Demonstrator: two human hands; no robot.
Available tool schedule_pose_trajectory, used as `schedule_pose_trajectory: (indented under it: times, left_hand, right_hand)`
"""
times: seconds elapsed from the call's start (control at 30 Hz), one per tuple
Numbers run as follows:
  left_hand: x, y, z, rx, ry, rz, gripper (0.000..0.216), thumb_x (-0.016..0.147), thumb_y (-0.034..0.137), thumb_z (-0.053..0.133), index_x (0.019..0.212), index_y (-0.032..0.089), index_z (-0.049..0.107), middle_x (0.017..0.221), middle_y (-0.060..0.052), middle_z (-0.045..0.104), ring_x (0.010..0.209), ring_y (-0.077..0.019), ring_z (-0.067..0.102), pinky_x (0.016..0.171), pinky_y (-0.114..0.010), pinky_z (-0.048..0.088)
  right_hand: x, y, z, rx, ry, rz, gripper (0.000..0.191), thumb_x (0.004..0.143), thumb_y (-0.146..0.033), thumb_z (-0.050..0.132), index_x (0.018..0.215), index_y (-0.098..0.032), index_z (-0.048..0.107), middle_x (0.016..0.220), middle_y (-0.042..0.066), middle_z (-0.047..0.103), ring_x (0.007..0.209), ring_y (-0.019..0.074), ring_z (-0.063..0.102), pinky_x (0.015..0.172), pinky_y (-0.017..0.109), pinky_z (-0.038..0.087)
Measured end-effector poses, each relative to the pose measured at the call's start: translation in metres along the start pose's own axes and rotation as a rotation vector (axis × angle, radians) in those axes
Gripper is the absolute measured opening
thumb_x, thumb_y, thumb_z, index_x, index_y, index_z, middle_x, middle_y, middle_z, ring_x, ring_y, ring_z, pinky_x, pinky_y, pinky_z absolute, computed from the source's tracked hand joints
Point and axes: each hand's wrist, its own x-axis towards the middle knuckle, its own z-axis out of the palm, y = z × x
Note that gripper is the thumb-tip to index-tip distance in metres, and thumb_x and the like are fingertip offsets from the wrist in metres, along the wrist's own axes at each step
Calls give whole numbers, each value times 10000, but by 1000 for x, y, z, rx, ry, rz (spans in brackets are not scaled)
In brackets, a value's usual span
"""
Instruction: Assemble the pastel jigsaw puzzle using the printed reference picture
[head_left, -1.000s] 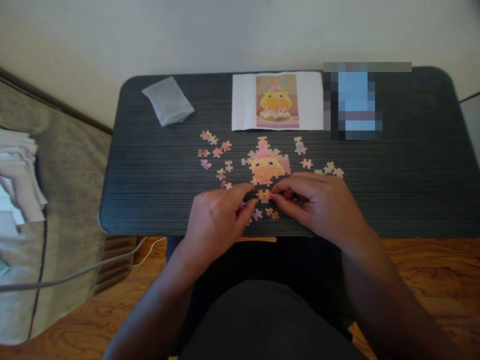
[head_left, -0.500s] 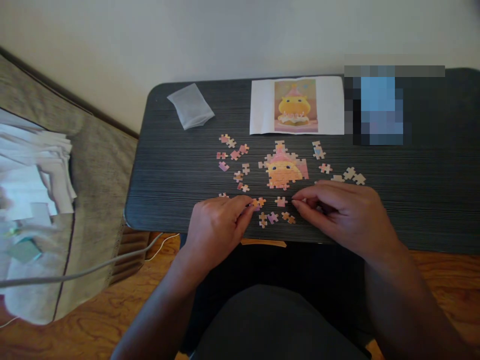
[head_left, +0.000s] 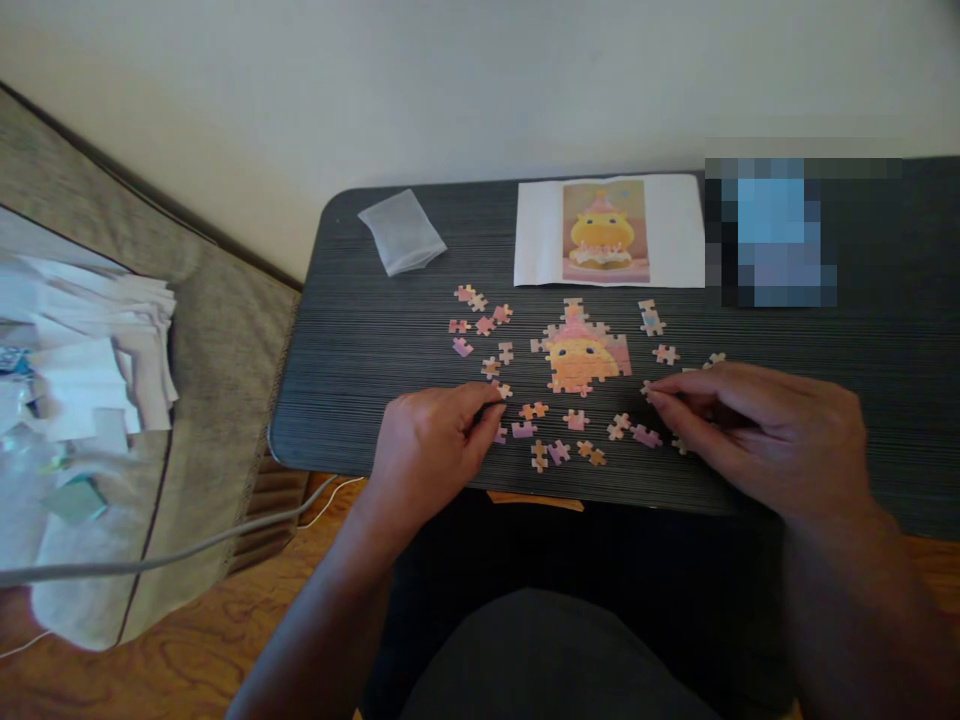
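The partly joined jigsaw puzzle (head_left: 577, 355), with a yellow face and a pink hat, lies on the dark table. My right hand (head_left: 765, 435) is to its right, thumb and index finger pinched on a small puzzle piece (head_left: 646, 391). Left of the puzzle, my left hand (head_left: 439, 440) rests with curled fingers. Its fingertips are beside a pale loose piece (head_left: 504, 390), and whether they grip anything is hidden. Between my hands lie an orange piece (head_left: 534, 410), a pink piece (head_left: 575, 419) and a purple piece (head_left: 646, 436).
A printed sheet (head_left: 536, 235) with the same character lies behind the puzzle. At the back left is a clear plastic bag (head_left: 403, 232). More loose pieces (head_left: 484, 326) are scattered to the left. A blurred-out object (head_left: 772, 230) stands at back right. Papers (head_left: 97, 350) lie on fabric beside the table.
My right hand has moved right, uncovering pieces near the front, and now pinches a piece. My left hand has drawn back from the orange piece. The whole view has shifted slightly.
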Motion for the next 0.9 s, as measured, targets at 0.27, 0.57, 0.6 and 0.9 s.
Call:
schedule_pose_trajectory:
  times: [0.27,0.57,0.6,0.9]
  left_hand:
    - [44,-49,-34,124,1,-150,172,966,239,794,1098,219,902,687,20,676,601,-163,587,640,-325,419]
    - [126,-56,-34,31,-112,85,169,936,243,762,1044,183,876,912,-55,772,841,-209,697,832,-362,539]
    - [134,-57,-30,24,-130,111,175,925,251,769,1049,185,874,919,-56,772,851,-211,698,836,-363,539]
    - [138,-76,-13,-81,-136,126,197,946,351,779,1037,207,878,972,-64,766,835,-201,692,769,-362,518]
  right_hand:
    - [-16,29,-11,-50,154,145,32,1012,-324,825,1027,-323,853,870,17,863,657,226,767,562,403,509]
    - [-6,36,1,-27,298,140,73,969,-303,841,933,-240,842,830,36,815,752,228,757,691,403,537]
    - [-6,37,0,-31,299,131,68,970,-302,836,943,-240,841,845,34,816,780,231,756,736,412,546]
    - [-4,40,1,-1,220,185,143,1010,-241,762,1127,-263,841,998,53,808,938,267,749,885,467,569]
